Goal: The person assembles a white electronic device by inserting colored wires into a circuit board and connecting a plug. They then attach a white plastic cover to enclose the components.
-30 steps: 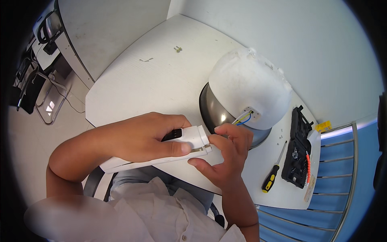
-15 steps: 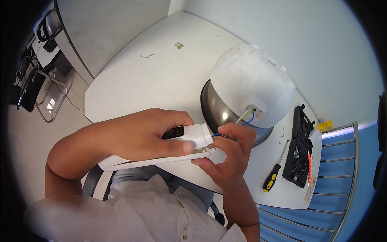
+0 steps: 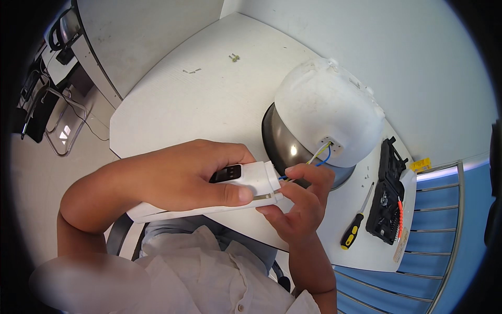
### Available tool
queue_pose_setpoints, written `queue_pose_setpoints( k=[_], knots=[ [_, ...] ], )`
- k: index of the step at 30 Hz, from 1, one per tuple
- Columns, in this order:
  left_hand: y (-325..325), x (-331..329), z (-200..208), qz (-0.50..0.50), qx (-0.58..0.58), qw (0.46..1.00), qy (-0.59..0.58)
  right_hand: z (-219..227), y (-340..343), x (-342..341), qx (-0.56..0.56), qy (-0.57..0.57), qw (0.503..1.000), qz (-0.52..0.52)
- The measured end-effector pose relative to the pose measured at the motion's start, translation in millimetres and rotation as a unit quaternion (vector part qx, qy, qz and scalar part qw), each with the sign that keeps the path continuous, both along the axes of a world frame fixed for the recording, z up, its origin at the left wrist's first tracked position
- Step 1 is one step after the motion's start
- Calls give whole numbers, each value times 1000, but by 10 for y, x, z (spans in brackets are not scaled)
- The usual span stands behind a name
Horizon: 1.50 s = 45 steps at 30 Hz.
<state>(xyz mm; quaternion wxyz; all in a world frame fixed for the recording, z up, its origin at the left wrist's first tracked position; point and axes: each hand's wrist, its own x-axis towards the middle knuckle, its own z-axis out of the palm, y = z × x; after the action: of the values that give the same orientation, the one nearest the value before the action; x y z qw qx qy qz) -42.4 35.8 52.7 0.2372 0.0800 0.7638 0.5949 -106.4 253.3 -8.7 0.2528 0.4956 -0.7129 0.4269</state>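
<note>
My left hand [image 3: 201, 175] is wrapped over a long white plastic handle [image 3: 254, 176] with a black panel on top, its thumb pressing along the side. A narrow gap runs between the upper and lower shells near the handle's end. At that end, the curled fingers of my right hand [image 3: 303, 201] hold thin blue, white and yellow-green wires [image 3: 324, 153]; the thumb rests by the lower shell. Those wires come from a square opening in a white domed housing [image 3: 329, 107]. Beneath the housing sits a shiny steel bowl-like part [image 3: 280, 138]. My fingers partly hide where the wires enter the handle.
A yellow-black screwdriver [image 3: 353, 231] lies right of my right hand, beside an opened black tool case [image 3: 384, 209] with an orange-red shaft [image 3: 400, 219]. Small screws [image 3: 234, 58] lie on the far part of the white table [image 3: 183, 110]. Metal rails [image 3: 436, 228] stand past its right edge.
The gap between the handle's two shells has narrowed at its end. My right hand and the handle's end have shifted slightly to the right.
</note>
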Motion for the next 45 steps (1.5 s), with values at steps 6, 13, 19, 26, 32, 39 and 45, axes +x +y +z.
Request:
queue_pose_setpoints(
  k=[6,13,19,26,32,39,45],
  knots=[
    [-11,-4,-6,3,-33,999,5,29,0,27,31,-31,999,-16],
    [-20,10,-52,4,-1,1000,18,47,-5,39,48,-8,998,-31],
    [-31,8,-88,4,37,999,8,52,7,45,58,1,997,-42],
    [1,19,-101,19,53,998,-8,48,-11,43,29,-41,998,-24],
    [22,18,-29,17,-4,999,31,39,4,25,31,-39,999,-8],
    [14,-39,64,9,-39,998,45,-22,-18,-8,17,25,999,-15],
    [-79,-78,38,11,-94,989,116,-8,13,-39,16,-6,1000,21]
  ],
)
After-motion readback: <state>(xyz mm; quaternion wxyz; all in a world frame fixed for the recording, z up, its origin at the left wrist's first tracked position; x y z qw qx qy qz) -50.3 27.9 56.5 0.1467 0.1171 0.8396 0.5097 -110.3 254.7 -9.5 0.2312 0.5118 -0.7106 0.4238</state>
